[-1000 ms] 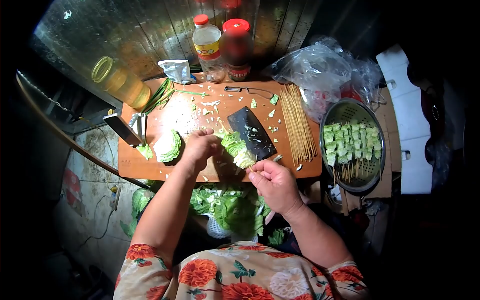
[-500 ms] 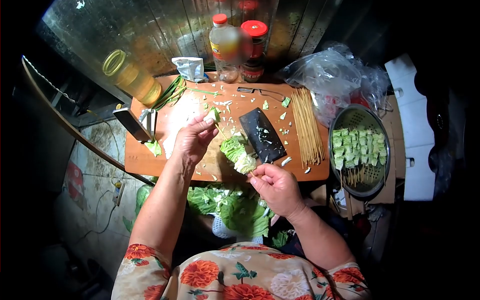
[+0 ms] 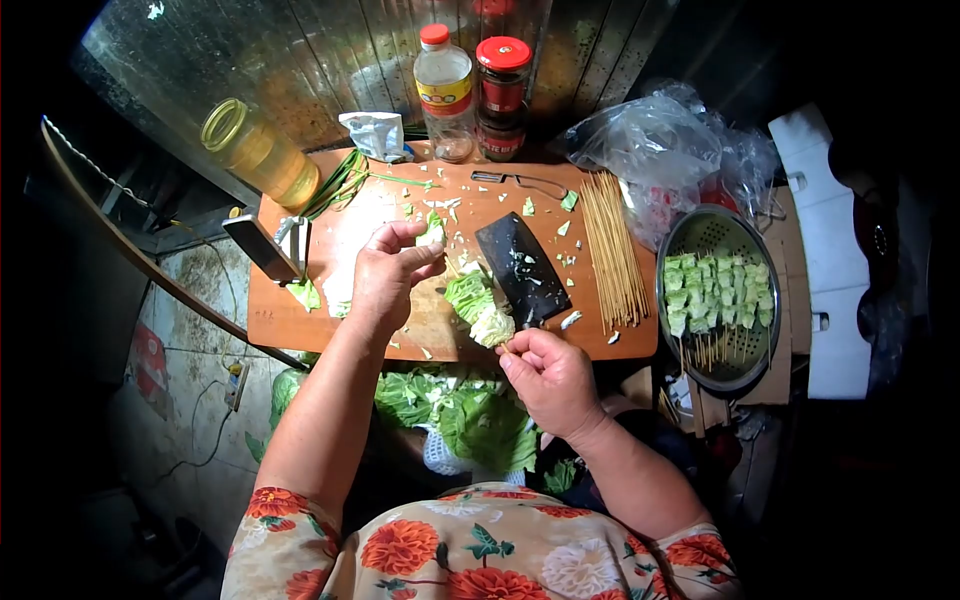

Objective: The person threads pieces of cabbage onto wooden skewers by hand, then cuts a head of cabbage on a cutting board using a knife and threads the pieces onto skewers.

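Note:
Between my two hands is a cabbage skewer (image 3: 478,308), a thin wooden stick with folded green and white leaf pieces bunched along it. My right hand (image 3: 548,378) pinches the stick's lower end, just below the leaves. At the upper end, my left hand (image 3: 392,270) grips a small cabbage piece (image 3: 433,228) in its fingertips, close to the stick's tip. Whether the stick has pierced that piece cannot be made out. A dark cleaver blade (image 3: 522,268) lies on the wooden board (image 3: 285,322) right of the skewer, with leaf scraps on it.
Bare wooden skewers (image 3: 614,250) lie at the board's right. Beyond them, a metal colander (image 3: 715,384) holds several filled skewers. Cabbage leaves (image 3: 490,425) lie below the board's front edge. A bottle (image 3: 445,90), a red-lidded jar (image 3: 503,85) and a propped phone (image 3: 262,250) stand around.
My left hand has turned, its fingers now pointing more to the right around the cabbage piece. The right hand keeps its hold on the stick. The view has shifted slightly.

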`<state>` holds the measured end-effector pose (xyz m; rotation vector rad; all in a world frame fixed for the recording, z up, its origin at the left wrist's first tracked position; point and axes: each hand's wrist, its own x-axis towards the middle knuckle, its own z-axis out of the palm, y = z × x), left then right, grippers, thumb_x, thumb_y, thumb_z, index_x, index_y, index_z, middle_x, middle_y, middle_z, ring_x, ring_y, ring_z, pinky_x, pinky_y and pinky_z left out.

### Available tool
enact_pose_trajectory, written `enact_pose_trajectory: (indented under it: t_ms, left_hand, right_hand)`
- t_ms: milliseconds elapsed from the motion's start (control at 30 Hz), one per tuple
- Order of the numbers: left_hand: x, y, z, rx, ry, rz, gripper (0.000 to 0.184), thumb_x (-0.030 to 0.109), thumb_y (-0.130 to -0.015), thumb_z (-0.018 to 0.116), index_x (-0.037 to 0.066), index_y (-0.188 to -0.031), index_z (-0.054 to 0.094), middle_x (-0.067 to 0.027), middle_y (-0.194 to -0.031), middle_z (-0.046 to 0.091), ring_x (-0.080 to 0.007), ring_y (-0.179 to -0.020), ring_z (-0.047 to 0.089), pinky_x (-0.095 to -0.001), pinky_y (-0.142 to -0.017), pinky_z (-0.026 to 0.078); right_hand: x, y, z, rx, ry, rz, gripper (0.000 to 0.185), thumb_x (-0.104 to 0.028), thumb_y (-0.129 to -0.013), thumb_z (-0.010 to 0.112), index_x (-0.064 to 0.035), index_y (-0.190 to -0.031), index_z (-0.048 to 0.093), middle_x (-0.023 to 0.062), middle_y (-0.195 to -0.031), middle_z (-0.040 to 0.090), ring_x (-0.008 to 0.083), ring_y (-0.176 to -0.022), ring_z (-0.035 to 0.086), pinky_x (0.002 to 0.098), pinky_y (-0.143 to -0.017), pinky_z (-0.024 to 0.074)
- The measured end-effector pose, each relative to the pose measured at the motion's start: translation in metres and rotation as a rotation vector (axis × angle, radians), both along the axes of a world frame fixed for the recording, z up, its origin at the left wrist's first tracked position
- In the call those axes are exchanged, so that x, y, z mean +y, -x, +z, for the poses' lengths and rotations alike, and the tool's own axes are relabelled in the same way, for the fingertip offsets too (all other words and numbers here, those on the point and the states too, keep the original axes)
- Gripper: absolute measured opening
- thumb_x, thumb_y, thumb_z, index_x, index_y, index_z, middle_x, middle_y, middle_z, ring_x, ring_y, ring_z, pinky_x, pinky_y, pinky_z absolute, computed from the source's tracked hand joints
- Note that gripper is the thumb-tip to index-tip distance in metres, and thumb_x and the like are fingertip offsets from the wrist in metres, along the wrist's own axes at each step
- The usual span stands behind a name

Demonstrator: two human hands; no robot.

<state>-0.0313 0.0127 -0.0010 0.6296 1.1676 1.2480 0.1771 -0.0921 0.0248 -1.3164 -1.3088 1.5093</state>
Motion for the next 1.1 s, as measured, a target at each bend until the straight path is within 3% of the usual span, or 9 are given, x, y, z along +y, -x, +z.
enact_pose_trajectory:
  t_ms: [100, 167, 400, 767, 933, 1100]
  left_hand:
    - [-0.001, 0.001, 0.003, 0.007, 0.014, -0.057, 0.025, -0.006, -0.081, 0.066, 0.004, -0.1, 0.055, -0.0058, -0.094, 0.061, -0.017, -0.082, 0.063, -0.0302, -0.074, 0.055]
    - [-0.001, 0.002, 0.009, 0.075, -0.029, -0.135, 0.02, -0.002, -0.083, 0.064, 0.005, -0.1, 0.055, -0.0064, -0.09, 0.061, -0.0166, -0.079, 0.063, -0.0298, -0.072, 0.055]
    - [-0.009, -0.003, 0.013, 0.049, -0.069, -0.242, 0.004, 0.004, -0.087, 0.06, 0.007, -0.09, 0.059, -0.0021, -0.083, 0.062, -0.0121, -0.074, 0.06, -0.0276, -0.068, 0.051]
    - [-0.011, -0.013, 0.001, 0.081, -0.098, -0.316, 0.003, 0.005, -0.087, 0.06, 0.006, -0.09, 0.06, -0.0001, -0.085, 0.06, -0.0094, -0.076, 0.056, -0.0251, -0.072, 0.048]
    - [0.001, -0.016, -0.011, 0.111, -0.155, -0.16, 0.013, 0.015, -0.093, 0.058, 0.004, -0.1, 0.061, -0.0018, -0.088, 0.061, -0.0118, -0.077, 0.059, -0.0265, -0.076, 0.048]
    - [0.014, -0.013, -0.043, 0.108, -0.076, -0.112, 0.014, 0.012, -0.093, 0.059, 0.003, -0.103, 0.06, -0.0035, -0.089, 0.064, -0.013, -0.076, 0.061, -0.0278, -0.073, 0.05]
  right_hand:
    - [-0.002, 0.0, 0.0, -0.083, -0.043, -0.003, 0.007, -0.002, -0.09, 0.058, 0.0024, -0.095, 0.059, -0.0041, -0.071, 0.057, -0.0004, -0.061, 0.045, 0.0169, -0.053, 0.0356]
    - [-0.004, 0.0, -0.002, -0.074, -0.027, -0.024, 0.009, -0.005, -0.086, 0.063, 0.0011, -0.092, 0.061, 0.0023, -0.066, 0.06, 0.0042, -0.059, 0.053, 0.0227, -0.054, 0.043]
    - [-0.003, -0.003, -0.004, -0.067, -0.119, -0.063, 0.007, -0.004, -0.085, 0.063, 0.0009, -0.09, 0.061, 0.0021, -0.064, 0.059, 0.0039, -0.058, 0.052, 0.0228, -0.052, 0.0416]
    - [0.002, -0.003, -0.013, -0.028, -0.084, -0.115, 0.007, -0.006, -0.086, 0.063, 0.001, -0.088, 0.061, 0.002, -0.065, 0.061, 0.0039, -0.059, 0.053, 0.0229, -0.053, 0.0432]
    - [0.009, -0.009, -0.006, -0.08, -0.023, -0.122, 0.008, -0.007, -0.086, 0.063, 0.0008, -0.087, 0.062, 0.0014, -0.065, 0.061, 0.0043, -0.058, 0.053, 0.023, -0.053, 0.0433]
    - [0.014, -0.018, -0.009, -0.061, 0.018, -0.145, 0.008, -0.007, -0.087, 0.062, 0.0004, -0.089, 0.062, 0.0012, -0.066, 0.062, 0.0044, -0.058, 0.052, 0.0224, -0.053, 0.0427]
